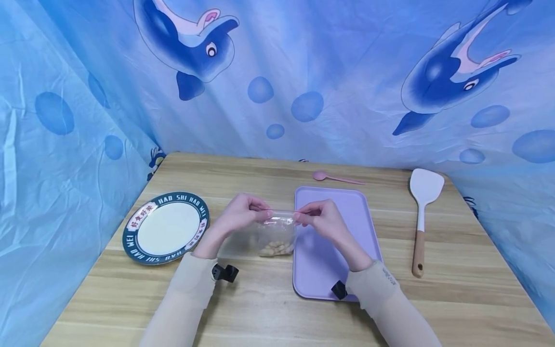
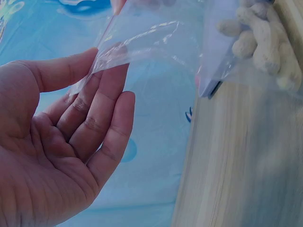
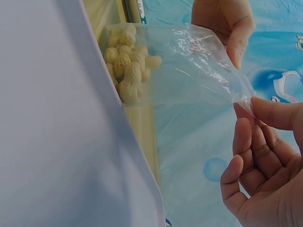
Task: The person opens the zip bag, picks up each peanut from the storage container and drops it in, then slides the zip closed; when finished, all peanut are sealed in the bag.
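A clear plastic bag (image 1: 277, 233) hangs between my two hands, its top edge stretched across. Several peanuts in their shells (image 1: 276, 248) lie at the bottom of the bag; the right wrist view shows these peanuts (image 3: 128, 66) more closely. My left hand (image 1: 246, 212) pinches the bag's upper left corner between thumb and fingers. At the upper right corner, my right hand (image 1: 318, 218) pinches the bag in the same way. Whether the bag's mouth is sealed I cannot tell.
A purple tray (image 1: 334, 270) lies under my right hand, right beside the bag. To the left is a green-rimmed white plate (image 1: 166, 229). A pink spoon (image 1: 320, 176) lies behind the tray, and a white spatula (image 1: 427, 185) with wooden handle on the right.
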Tool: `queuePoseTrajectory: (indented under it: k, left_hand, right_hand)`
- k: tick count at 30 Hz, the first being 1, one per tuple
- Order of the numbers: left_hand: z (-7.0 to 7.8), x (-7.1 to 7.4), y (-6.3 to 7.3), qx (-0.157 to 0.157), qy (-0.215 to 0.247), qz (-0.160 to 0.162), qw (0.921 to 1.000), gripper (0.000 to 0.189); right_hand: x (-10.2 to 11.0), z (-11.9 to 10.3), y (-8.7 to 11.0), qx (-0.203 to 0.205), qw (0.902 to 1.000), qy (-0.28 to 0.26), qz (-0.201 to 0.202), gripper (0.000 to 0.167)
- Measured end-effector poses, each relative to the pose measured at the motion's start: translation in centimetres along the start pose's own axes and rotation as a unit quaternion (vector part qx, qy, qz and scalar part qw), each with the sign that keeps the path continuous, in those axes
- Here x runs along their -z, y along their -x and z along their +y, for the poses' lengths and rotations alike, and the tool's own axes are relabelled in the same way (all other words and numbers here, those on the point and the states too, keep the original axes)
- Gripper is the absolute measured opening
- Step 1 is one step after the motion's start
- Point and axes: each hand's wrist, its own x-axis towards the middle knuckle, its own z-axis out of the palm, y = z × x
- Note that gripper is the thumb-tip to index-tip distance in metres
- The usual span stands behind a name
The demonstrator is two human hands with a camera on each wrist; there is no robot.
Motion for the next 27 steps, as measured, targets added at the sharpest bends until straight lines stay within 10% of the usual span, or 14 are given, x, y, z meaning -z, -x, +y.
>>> queuePoseTrajectory:
  k: [17,27]
  left_hand:
    - [-0.1,1.6,0.4,0.013,0.001,-0.007,0.9999,0.016]
    - [-0.3,0.9,0.0,-0.002,-0.049,0.050,0.9976,0.013]
  right_hand:
    - [0.8,0.1,-0.2,-0.015,0.9997,-0.018,0.011,0.019]
    - [0.6,0.8,-0.7,0.037,0.9991,0.016,0.013,0.014]
